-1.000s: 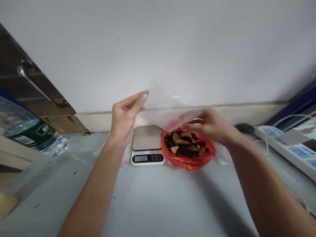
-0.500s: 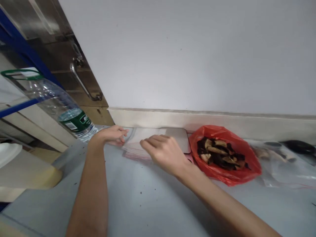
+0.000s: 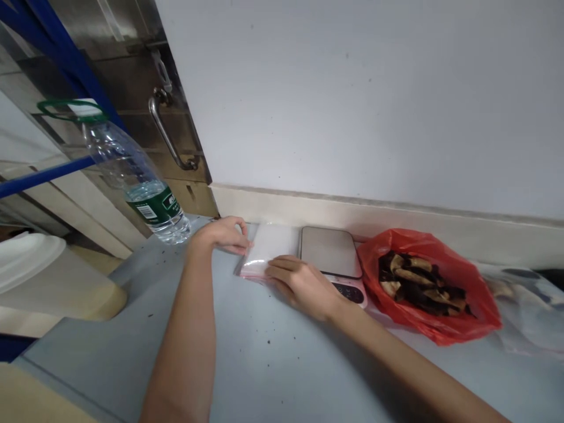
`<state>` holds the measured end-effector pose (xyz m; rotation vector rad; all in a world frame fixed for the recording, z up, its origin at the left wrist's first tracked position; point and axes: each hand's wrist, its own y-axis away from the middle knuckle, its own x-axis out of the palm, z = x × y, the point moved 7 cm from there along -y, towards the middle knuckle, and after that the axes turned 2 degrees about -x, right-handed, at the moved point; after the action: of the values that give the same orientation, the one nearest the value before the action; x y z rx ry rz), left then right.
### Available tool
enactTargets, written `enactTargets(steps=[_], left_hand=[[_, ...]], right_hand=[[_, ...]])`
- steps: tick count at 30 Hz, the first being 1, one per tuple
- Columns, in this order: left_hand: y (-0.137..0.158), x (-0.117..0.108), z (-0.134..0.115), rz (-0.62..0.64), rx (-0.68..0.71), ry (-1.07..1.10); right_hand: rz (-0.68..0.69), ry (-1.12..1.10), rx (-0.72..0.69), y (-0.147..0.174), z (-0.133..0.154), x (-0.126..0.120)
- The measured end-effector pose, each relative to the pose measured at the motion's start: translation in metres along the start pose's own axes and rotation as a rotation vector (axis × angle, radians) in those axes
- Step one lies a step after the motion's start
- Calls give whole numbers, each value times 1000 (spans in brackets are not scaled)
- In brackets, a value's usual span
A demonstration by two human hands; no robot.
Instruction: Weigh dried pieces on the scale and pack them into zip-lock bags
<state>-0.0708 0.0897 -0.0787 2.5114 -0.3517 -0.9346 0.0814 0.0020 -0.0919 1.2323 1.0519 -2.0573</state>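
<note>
A stack of clear zip bags (image 3: pixel 274 239) with pinkish edges lies flat on the grey table, between my two hands. My left hand (image 3: pixel 229 234) is at the stack's left side, its fingers curled in and closed on that edge. At the near right corner, my right hand (image 3: pixel 304 285) has its bent fingers closed on the bags; the fingertips are partly hidden. Just right of the stack sits a pink kitchen scale (image 3: pixel 331 252) with a metal plate and dark display, partly covered by my right hand.
An open red plastic bag (image 3: pixel 478 296) of dark and cream dried pieces (image 3: pixel 416 279) stands right of the scale, with clear bags (image 3: pixel 524 317) beyond. To the left are a large water bottle (image 3: pixel 156 205) and a whitish tub (image 3: pixel 83 282). A wall (image 3: pixel 352 106) rises behind the table.
My right hand has come down from above the bags onto their near right edge. My left hand has closed in on their left side. The stack looks neater, and the view has shifted.
</note>
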Motion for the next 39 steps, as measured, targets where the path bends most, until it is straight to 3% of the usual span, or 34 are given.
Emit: enactTargets(steps=[7, 13, 17, 21, 33, 36, 39], left_hand=[[-3, 0, -33, -144, 242, -171], [-8, 7, -42, -242, 314, -314], [-12, 32, -52, -133, 390, -370], [-20, 49, -48, -43, 378, -454], [-30, 63, -39, -44, 284, -644], [-26, 64, -41, -50, 286, -666], [-22, 61, -47, -45, 294, -694]], right_hand=[[109, 209, 119, 2, 5, 11], [264, 239, 147, -2, 8, 7], [354, 233, 155, -4, 10, 2], [383, 235, 144, -2, 10, 0], [383, 174, 83, 10, 19, -2], [311, 35, 29, 22, 25, -22], [143, -121, 83, 41, 19, -64]])
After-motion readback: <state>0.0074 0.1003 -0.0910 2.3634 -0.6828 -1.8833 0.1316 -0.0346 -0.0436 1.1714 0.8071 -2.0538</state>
